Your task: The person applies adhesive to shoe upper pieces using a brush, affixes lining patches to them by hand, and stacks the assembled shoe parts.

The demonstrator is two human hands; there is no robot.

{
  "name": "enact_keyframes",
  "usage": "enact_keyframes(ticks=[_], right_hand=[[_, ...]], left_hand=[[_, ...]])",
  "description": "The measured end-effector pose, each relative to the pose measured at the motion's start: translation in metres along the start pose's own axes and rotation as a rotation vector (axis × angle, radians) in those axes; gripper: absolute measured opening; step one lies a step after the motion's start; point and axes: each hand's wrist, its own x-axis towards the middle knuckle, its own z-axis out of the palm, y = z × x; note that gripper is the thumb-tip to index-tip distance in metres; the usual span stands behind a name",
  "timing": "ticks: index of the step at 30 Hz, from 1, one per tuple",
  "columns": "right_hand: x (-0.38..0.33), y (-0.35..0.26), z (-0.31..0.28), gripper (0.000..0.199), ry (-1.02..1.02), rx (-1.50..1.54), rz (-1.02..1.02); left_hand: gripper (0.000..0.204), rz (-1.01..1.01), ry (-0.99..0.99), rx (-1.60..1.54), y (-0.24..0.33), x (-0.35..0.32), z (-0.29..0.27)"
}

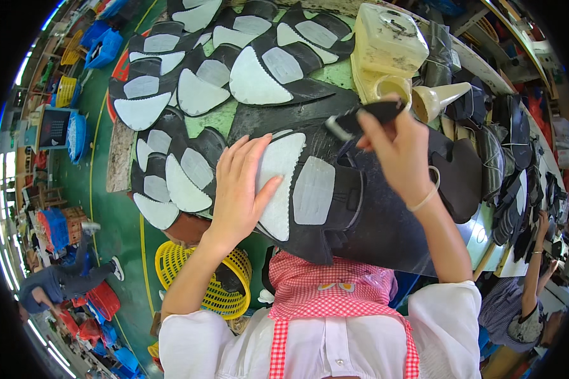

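A black shoe-upper piece [346, 189] lies before me with a white zigzag-edged patch [283, 167] and a smaller pale patch [314, 191] on it. My left hand [241, 183] rests on the white patch, fingers stretched out and thumb apart, pressing along its left side. Above the right part of the piece, my right hand [395, 151] is closed round a dark brush [376, 115] with a whitish tip pointing left. The brush tip is apart from the patches. Just beyond this hand stands a yellowish plastic glue container [389, 47] with a round opening at its front.
Several black pieces with white patches [259, 76] overlap on the far left of the table. A pale funnel-shaped part [439, 98] juts right from the container. Dark pieces [515, 151] pile up at right. Below left is a yellow basket [199, 281]. Another person [518, 297] works at right.
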Motion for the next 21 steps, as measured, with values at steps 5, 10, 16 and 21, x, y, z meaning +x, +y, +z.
enact_keyframes(ticks=[5, 10, 16, 21], right_hand=[[-0.07, -0.019, 0.002, 0.026, -0.553, -0.07, -0.462], [-0.065, -0.019, -0.036, 0.013, -0.49, -0.005, -0.29], [-0.071, 0.005, -0.03, 0.024, -0.231, -0.167, -0.394], [-0.075, -0.018, -0.034, 0.014, -0.267, -0.001, -0.279]], left_hand=[[0.056, -0.02, 0.008, -0.029, 0.001, -0.003, 0.003], [0.055, 0.004, 0.125, 0.041, -0.005, -0.004, -0.005], [0.053, 0.0, 0.143, 0.037, -0.01, 0.005, -0.002], [0.053, 0.067, 0.177, 0.048, -0.012, 0.01, 0.0]])
